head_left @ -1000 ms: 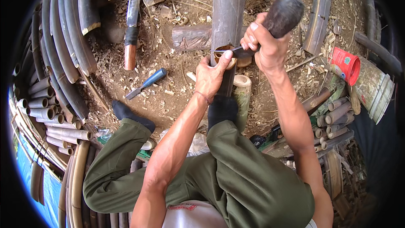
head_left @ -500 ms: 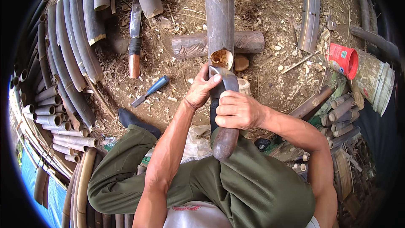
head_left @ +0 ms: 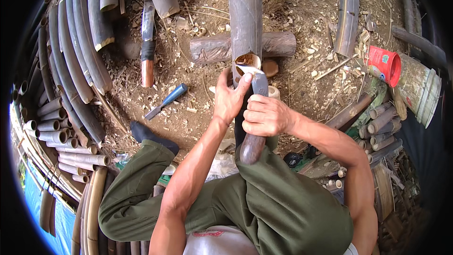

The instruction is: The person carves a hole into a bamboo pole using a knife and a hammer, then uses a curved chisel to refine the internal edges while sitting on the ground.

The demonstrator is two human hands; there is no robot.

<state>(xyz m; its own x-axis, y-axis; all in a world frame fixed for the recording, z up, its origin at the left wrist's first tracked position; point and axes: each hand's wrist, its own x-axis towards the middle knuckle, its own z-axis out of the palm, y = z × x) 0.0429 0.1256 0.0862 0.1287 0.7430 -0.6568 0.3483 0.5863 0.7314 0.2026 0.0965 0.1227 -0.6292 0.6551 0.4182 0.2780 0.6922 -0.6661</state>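
A thick grey-brown bamboo pole runs from the far edge toward me, its hollow cut end facing me. My right hand is closed around a hooked knife with a dark wooden handle. The knife's curved blade points away from me, and its bright tip sits at the pole's rim. My left hand steadies the pole's end, fingers along its left side, partly hidden. Its thumb lies against the blade near the tip.
Under the pole lies a short log. On the left are a blue-handled chisel, a large knife with a wooden handle and many bamboo lengths. A red container and a dirty white bucket lie at right; shavings litter the ground.
My right hand has pushed the knife slightly away from me, its handle end now farther from my lap. The blade has turned a little at the rim, and my left thumb has shifted with it.
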